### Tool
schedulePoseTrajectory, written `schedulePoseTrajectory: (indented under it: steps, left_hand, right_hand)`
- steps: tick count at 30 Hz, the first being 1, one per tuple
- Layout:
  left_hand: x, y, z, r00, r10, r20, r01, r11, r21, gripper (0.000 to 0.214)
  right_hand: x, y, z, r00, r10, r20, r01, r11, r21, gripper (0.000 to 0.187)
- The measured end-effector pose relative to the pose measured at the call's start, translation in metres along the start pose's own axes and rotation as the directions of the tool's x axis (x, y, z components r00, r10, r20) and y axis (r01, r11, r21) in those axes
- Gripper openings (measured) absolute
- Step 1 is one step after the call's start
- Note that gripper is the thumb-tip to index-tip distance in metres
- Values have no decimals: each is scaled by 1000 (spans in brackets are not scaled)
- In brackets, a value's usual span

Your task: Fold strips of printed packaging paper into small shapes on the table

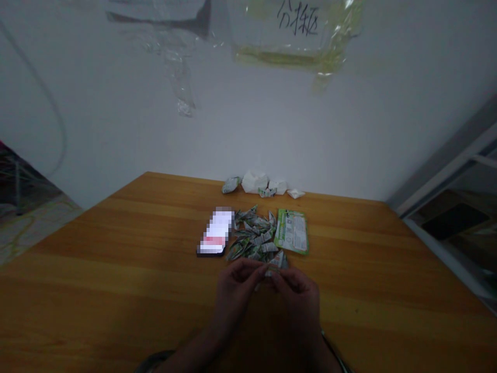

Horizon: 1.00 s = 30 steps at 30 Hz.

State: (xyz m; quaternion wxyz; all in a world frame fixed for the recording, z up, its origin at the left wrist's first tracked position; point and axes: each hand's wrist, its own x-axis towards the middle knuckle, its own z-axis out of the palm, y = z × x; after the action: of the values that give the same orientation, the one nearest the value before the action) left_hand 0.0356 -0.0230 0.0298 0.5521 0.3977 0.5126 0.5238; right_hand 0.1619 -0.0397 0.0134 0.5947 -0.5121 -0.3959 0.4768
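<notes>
My left hand [237, 285] and my right hand [298, 292] meet at the fingertips near the middle of the table. Both are closed in a pinch on a small folded paper [273, 268], mostly hidden by the fingers. Just beyond them lies a pile of folded printed paper pieces [254, 235], grey, white and green, many with pointed ends. To the right of the pile rests a flat green-and-white printed sheet or packet [293, 231]. A phone [216, 232] with a lit, blurred-out screen lies to its left.
Along the back of the wooden table [116, 259] stand folded white papers [254, 182] and a crumpled-looking printed one [231, 185], close to the wall. A taped paper sign [295, 28] hangs above. A metal-framed shelf [458, 207] stands beside the table's right edge.
</notes>
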Motion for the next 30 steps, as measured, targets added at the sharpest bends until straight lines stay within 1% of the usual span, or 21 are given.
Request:
schedulePoseTrajectory:
  steps: [3, 5, 7, 9, 11, 12, 13, 14, 16, 18, 19, 20, 21, 22, 23, 24, 26, 27, 30]
  left_hand:
    - [2, 1, -3, 1000, -3, 6, 3, 1000, 27, 20]
    - [4, 3, -6, 997, 44, 65, -48, 996, 73, 17]
    - [6, 4, -10, 976, 135, 173, -160, 977, 138, 14]
    - [7, 3, -14, 934, 249, 257, -306, 928, 212, 12]
    - [9, 2, -18, 894, 347, 282, -422, 864, 275, 8]
    - [10, 2, -20, 881, 382, 277, -457, 839, 295, 8]
    - [11, 2, -21, 872, 407, 271, -479, 823, 306, 9]
    - [12, 2, -21, 867, 426, 260, -493, 813, 309, 10]
    - [14, 2, -21, 866, 451, 218, -499, 809, 310, 8]
    - [15, 3, -19, 885, 430, 176, -464, 836, 293, 6]
    - [16, 3, -18, 908, 382, 171, -417, 866, 278, 9]
    - [17, 3, -18, 934, 307, 180, -346, 902, 258, 14]
    - [18, 2, -18, 955, 214, 204, -261, 935, 241, 20]
    - [19, 2, -18, 965, 121, 235, -175, 958, 227, 26]
    - [19, 1, -18, 964, 43, 264, -102, 971, 214, 29]
    - [20, 1, -19, 957, -10, 290, -49, 979, 196, 29]
    - [21, 1, -21, 937, -56, 346, 4, 989, 148, 25]
    - [22, 3, -22, 925, -66, 373, 18, 991, 131, 25]
    - [23, 9, -26, 902, -81, 423, 32, 992, 122, 28]
  right_hand:
    - [5, -1, -2, 998, 57, 9, -57, 998, 19, 21]
    - [8, -1, -6, 997, 71, 14, -71, 997, 20, 22]
    - [11, -1, -9, 997, 69, 18, -69, 997, 23, 24]
    - [13, -1, -12, 996, 83, 43, -85, 996, 28, 26]
    - [13, -1, -13, 988, 109, 109, -113, 993, 29, 28]
    - [13, -2, -14, 983, 110, 149, -114, 993, 21, 27]
    - [13, -2, -15, 979, 92, 181, -93, 996, -2, 25]
    - [13, -4, -16, 979, 47, 198, -39, 998, -45, 22]
    - [14, -6, -20, 974, -114, 198, 151, 971, -184, 14]
    - [16, -7, -23, 939, -278, 202, 330, 894, -303, 8]
    - [16, -7, -24, 924, -316, 214, 373, 866, -332, 8]
    - [17, -6, -25, 921, -314, 229, 378, 862, -339, 8]
    - [17, -4, -26, 929, -277, 244, 348, 878, -328, 10]
    - [17, -2, -25, 943, -220, 251, 292, 906, -305, 13]
    - [17, 0, -25, 956, -153, 248, 220, 937, -271, 16]
    - [17, 2, -24, 967, -91, 237, 146, 963, -226, 19]
    - [18, 3, -23, 976, 7, 219, 22, 991, -130, 25]
    - [19, 3, -23, 975, 36, 217, -17, 996, -91, 27]
    - [22, 0, -25, 968, 65, 242, -60, 998, -27, 25]
